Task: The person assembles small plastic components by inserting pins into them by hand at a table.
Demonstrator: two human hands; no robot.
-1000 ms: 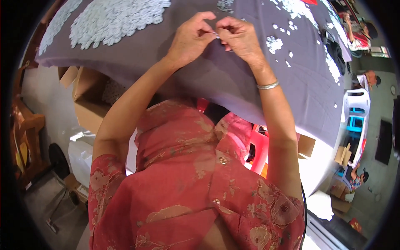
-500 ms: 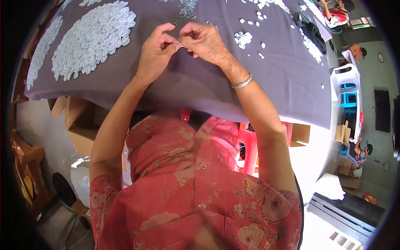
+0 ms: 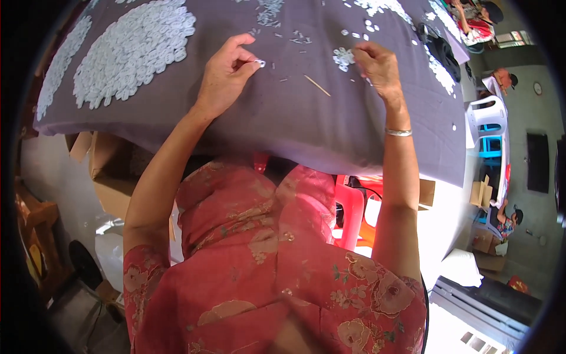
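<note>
A grey-purple cloth covers the table [image 3: 295, 124]. My left hand [image 3: 227, 74] pinches a small white ring-shaped piece [image 3: 260, 62] between thumb and forefinger just above the cloth. My right hand [image 3: 377, 65] reaches to the right, its fingers curled down beside a small cluster of white pieces [image 3: 344, 58]. A thin wooden stick [image 3: 317, 85] lies on the cloth between my hands. A silver bangle [image 3: 398, 133] sits on my right wrist.
A large round pile of white pieces [image 3: 132, 50] lies at the left, more scattered pieces [image 3: 271, 9] at the far edge. A dark object [image 3: 439, 47] rests at the right. A red plastic stool [image 3: 354, 206], cardboard boxes [image 3: 112, 171] and blue-and-white chairs [image 3: 489, 130] stand around.
My hands were together working one small piece; they have parted. The left hand keeps the white piece, the right hand has moved right to the small cluster. The view has tilted toward the table.
</note>
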